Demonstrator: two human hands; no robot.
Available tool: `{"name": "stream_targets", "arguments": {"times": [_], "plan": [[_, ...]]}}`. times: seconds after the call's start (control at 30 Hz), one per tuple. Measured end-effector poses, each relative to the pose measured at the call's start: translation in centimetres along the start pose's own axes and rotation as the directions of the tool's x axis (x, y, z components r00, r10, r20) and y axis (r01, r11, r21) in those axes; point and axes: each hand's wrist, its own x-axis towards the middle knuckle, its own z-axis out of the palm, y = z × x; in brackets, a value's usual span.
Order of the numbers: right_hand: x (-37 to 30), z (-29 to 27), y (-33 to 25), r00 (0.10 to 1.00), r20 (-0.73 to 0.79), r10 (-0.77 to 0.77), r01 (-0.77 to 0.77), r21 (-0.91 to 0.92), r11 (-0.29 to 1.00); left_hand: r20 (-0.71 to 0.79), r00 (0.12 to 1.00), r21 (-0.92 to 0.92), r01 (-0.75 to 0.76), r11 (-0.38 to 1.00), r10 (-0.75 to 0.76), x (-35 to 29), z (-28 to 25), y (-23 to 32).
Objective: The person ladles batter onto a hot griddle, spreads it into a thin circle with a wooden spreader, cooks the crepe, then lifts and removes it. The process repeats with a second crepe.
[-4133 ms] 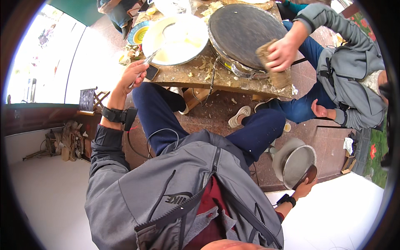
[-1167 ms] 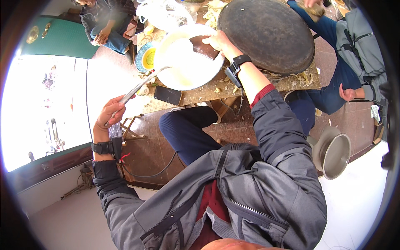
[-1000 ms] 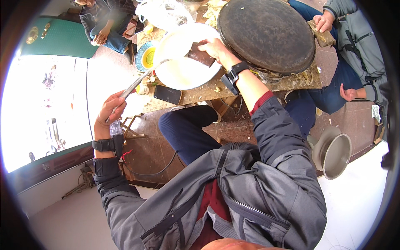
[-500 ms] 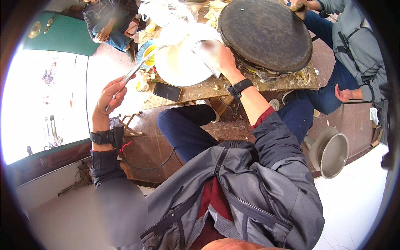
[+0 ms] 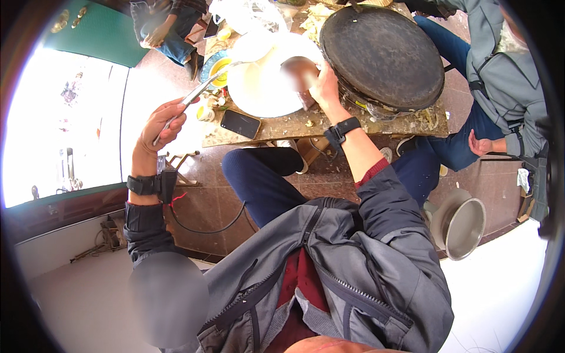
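My left hand [image 5: 162,125] is closed around the handle of a long metal utensil [image 5: 197,93]. Its far end reaches over the left side of a large white round container [image 5: 259,97], where glare hides its shape. At the right of that container, my right hand [image 5: 326,91] grips a flat, dark brown thing [image 5: 301,75], too blurred to name. The brown thing is over the container's right part. A blue-rimmed bowl [image 5: 205,72] with yellow contents stands just left of the container, under the utensil's line.
A big dark round griddle [image 5: 382,59] occupies the wooden table's [image 5: 276,129] right side. A black phone [image 5: 240,124] lies near the front edge. One person [image 5: 500,76] sits at right, another [image 5: 170,35] at far left. A grey pot-like vessel [image 5: 465,229] is on the floor.
The brown thing in my right hand has turned and shows its broad face. My left hand keeps its grip on the utensil. The co-worker's hand at the griddle's far right edge is gone.
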Motion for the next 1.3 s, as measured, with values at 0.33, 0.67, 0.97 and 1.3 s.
{"name": "stream_targets", "arguments": {"times": [0.33, 0.67, 0.97, 1.3], "plan": [[0.6, 6.5, -2.6, 0.836, 0.388, 0.387, -0.543, 0.685, 0.486, 0.056, 0.998, -0.041, 0.035, 0.999, -0.033, -0.9, 1.8, 0.7], [-2.1, -0.2, -2.7, 0.915, 0.401, 0.051, 0.059, -0.259, 0.964, 0.045, 0.999, 0.055, -0.015, 0.998, 0.012, -0.3, 1.9, 0.4], [-1.9, -4.5, -4.4, 0.926, 0.342, 0.158, 0.004, -0.429, 0.903, -0.068, 0.994, 0.1, -0.075, 0.992, 0.082, -0.1, 1.5, -0.5], [0.1, -7.7, -6.8, 0.954, 0.292, 0.07, 0.085, -0.487, 0.869, -0.083, 0.995, 0.054, -0.042, 0.998, 0.047, -0.5, 0.7, -2.3]]}}
